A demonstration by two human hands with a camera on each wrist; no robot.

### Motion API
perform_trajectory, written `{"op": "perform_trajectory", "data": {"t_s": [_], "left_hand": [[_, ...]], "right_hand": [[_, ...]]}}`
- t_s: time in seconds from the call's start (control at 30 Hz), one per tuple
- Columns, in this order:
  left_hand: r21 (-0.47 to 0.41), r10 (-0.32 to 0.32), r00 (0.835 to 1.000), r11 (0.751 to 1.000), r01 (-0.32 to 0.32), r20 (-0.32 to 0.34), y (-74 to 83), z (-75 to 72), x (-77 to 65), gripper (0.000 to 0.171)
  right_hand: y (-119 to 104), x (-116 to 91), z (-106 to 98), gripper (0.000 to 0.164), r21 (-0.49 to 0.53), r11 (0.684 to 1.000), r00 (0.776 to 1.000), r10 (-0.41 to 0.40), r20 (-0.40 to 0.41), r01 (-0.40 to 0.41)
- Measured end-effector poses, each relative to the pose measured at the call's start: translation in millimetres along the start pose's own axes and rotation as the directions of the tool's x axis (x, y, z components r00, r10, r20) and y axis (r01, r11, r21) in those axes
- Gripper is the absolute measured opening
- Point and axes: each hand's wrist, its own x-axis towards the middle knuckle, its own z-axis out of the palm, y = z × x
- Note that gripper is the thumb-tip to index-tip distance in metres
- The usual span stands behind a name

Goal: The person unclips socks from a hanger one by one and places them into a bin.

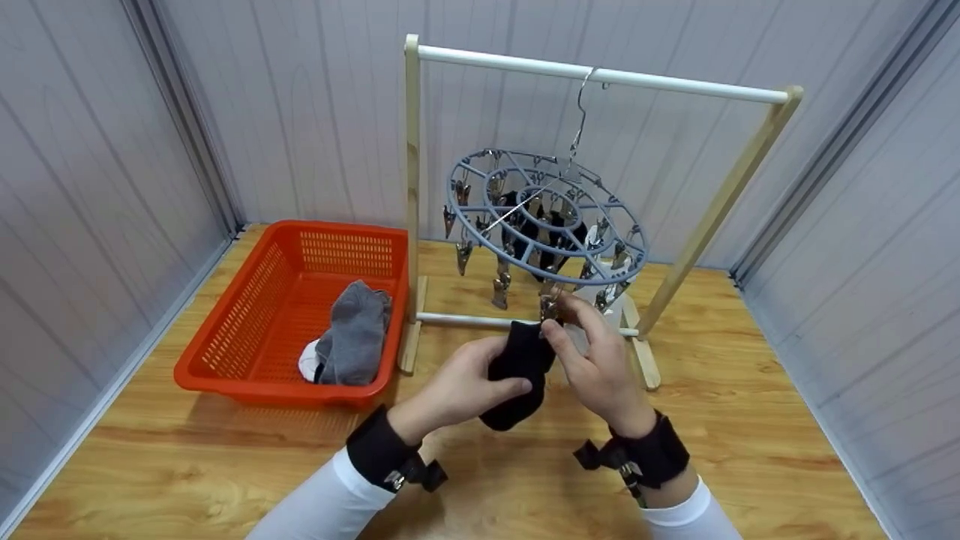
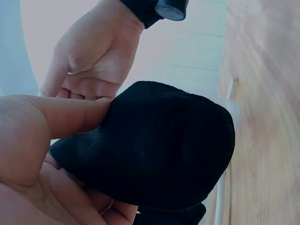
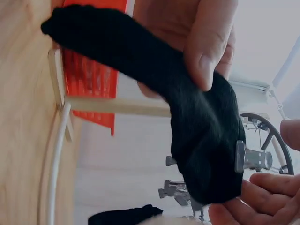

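Here, left fingers point(image 2: 65, 193) around black sock point(image 1: 519, 360).

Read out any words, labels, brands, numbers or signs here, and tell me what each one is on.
None can be read: no text shows on the red basket, gray socks, held black sock, round hanger or rack.
Any marking on the wrist straps is too small to make out.
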Motion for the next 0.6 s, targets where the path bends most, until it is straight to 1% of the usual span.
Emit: {"op": "perform_trajectory", "data": {"t_s": [0.03, 0.1, 0.17, 0.23, 0.4, 0.6], "left_hand": [[-0.003, -0.002, 1.0, 1.0, 0.002, 0.0, 0.4, -0.1, -0.2, 0.037], [-0.01, -0.007, 1.0, 1.0, 0.007, 0.0, 0.7, 0.0, -0.3, 0.037], [-0.013, -0.01, 1.0, 1.0, 0.01, -0.003, 1.1, -0.1, -0.6, 0.037], [-0.011, -0.009, 1.0, 1.0, 0.009, -0.004, 1.6, -0.1, -0.6, 0.037], [0.006, -0.004, 1.0, 1.0, 0.004, -0.003, 1.9, 0.0, -0.6, 0.036], [0.014, 0.004, 1.0, 1.0, -0.004, -0.008, 1.5, 0.5, -0.1, 0.034]], "right_hand": [[-0.3, 1.1, 0.6, 0.041, 0.066, 0.997, 1.0, 0.026, 0.014, -0.027], [-1.8, 2.9, 1.9, 0.041, 0.189, 0.978, 0.996, 0.08, 0.036, -0.086], [-2.3, 4.2, 3.6, 0.041, 0.293, 0.945, 0.989, 0.134, 0.055, -0.144], [-2.6, 4.8, 5.0, 0.041, 0.361, 0.913, 0.981, 0.181, 0.064, -0.192], [-1.9, 3.7, 5.8, 0.042, 0.373, 0.894, 0.967, 0.25, 0.043, -0.248], [-3.5, 3.0, 4.3, 0.04, 0.4, 0.873, 0.954, 0.298, 0.016, -0.279]]}}
